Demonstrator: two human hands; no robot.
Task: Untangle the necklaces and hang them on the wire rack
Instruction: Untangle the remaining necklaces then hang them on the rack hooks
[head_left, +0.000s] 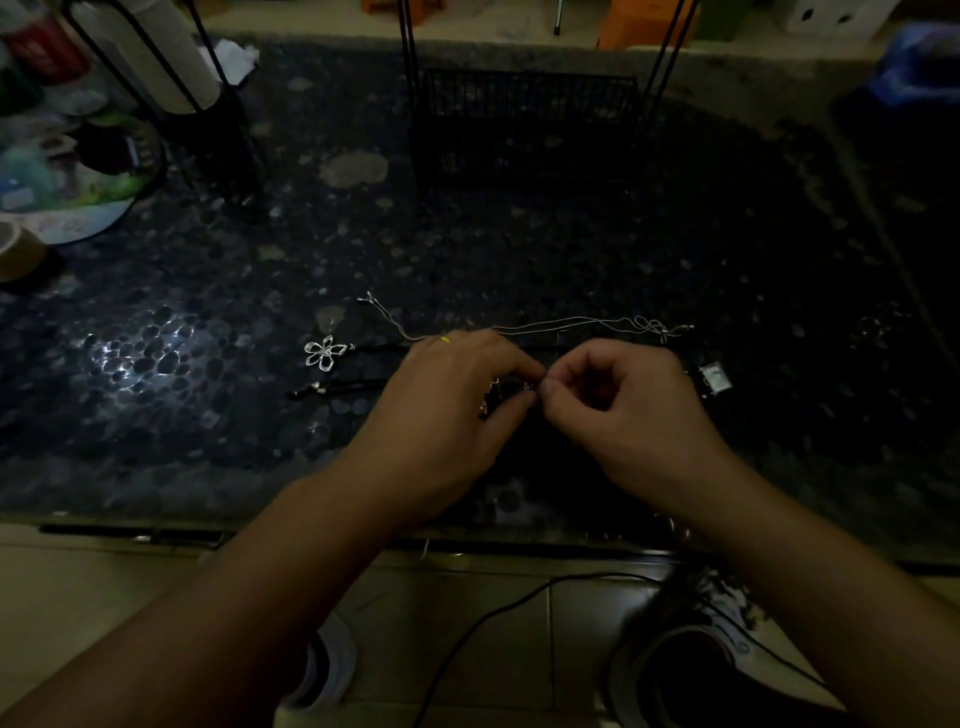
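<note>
On the dark stone table, my left hand (457, 395) and my right hand (623, 400) meet fingertip to fingertip, both pinching a small clasp or knot of a dark cord necklace (525, 388). A thin silver chain (550, 326) lies stretched just beyond my hands, knotted at its right end. A silver flower pendant (324, 352) on a black cord lies to the left, and a square silver pendant (715, 377) to the right. The black wire rack (524, 124) stands at the back centre, its uprights running out of the top of the view.
A black wire holder with a paper roll (171, 62) stands back left, beside a round plate of clutter (78, 176) and a tape roll (18, 249). The table's front edge (467, 545) lies under my forearms. Shoes and a cable are on the floor below.
</note>
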